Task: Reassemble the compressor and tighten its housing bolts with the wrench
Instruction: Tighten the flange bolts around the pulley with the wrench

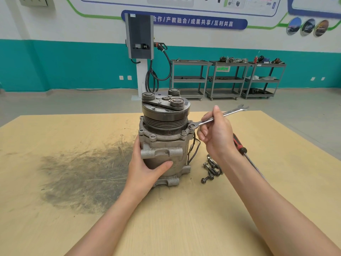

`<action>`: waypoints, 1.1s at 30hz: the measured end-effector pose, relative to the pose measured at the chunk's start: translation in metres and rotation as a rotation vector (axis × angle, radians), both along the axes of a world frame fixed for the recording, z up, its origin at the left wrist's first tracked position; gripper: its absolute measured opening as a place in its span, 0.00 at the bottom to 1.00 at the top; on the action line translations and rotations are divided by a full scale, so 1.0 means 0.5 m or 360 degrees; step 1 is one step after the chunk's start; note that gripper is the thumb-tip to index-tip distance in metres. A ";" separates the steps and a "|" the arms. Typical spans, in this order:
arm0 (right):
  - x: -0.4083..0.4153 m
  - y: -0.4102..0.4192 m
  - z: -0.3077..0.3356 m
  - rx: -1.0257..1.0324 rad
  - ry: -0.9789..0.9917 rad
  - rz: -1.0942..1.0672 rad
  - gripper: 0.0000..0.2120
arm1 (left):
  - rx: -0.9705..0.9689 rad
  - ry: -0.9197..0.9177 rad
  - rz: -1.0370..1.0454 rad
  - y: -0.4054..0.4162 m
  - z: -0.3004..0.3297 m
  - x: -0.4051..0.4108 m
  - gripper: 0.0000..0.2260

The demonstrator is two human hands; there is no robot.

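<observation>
A grey metal compressor [162, 145] stands upright on the wooden table [184, 209], its dark grooved pulley and clutch plate on top. My left hand [147, 169] wraps around the lower body from the left, thumb across the front. My right hand [215, 133] grips a silver combination wrench [228, 113] by its shaft. The wrench's ring end sits over a housing bolt [191, 126] on the right of the upper flange, and its open end points up and to the right. Two more flange bolts show at the front.
Several loose bolts [211, 169] lie on the table just right of the compressor. A red-handled screwdriver [239, 145] lies beyond them, partly under my right forearm. A dark grease stain [83, 172] covers the table's left part. Grey shelf carts and a charging post stand across the floor.
</observation>
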State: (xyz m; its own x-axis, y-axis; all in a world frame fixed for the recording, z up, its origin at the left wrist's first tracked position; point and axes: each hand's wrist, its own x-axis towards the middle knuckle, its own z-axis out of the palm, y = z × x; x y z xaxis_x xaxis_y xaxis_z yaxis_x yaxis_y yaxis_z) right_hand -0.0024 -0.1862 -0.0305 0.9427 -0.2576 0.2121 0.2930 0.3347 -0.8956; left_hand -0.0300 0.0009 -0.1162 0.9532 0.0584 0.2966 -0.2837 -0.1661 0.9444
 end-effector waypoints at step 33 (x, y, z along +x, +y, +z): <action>0.007 -0.027 0.010 -0.0035 0.0235 0.0310 0.22 | 0.0018 0.0011 0.0015 0.002 -0.004 0.002 0.51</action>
